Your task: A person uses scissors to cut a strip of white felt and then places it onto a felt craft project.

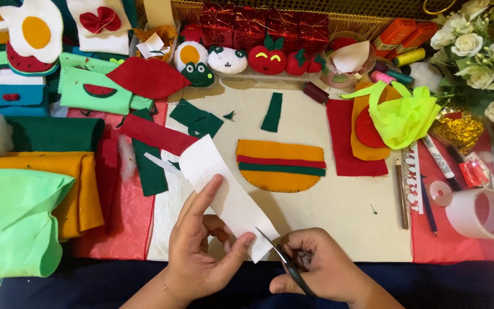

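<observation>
The left hand (201,243) holds a strip of white felt (227,194) just above the near edge of the worktop (344,212). The thumb is under it and the pointer finger lies flat along its left side. The right hand (321,269) is closed around a pair of scissors (284,260). The blades are open a little, and their tips touch the strip at its bottom right edge.

The strip is long and thin. Its long side runs on a slant, from up and left down to the right. The far end points at the red and green felt scraps (155,137). The near end points at the right hand. The scissors point up and left, nearly along the strip.

I think a few things could go wrong. The left thumb sits very close to the blades, so a quick snip could nick it. The felt is soft and held only at one end, so it could bend or slide, and then the cut would go crooked. If the scissors slant too much, the cut could take off more white than wanted.

Behind the strip lies a felt burger (280,166), well apart from both hands.
</observation>
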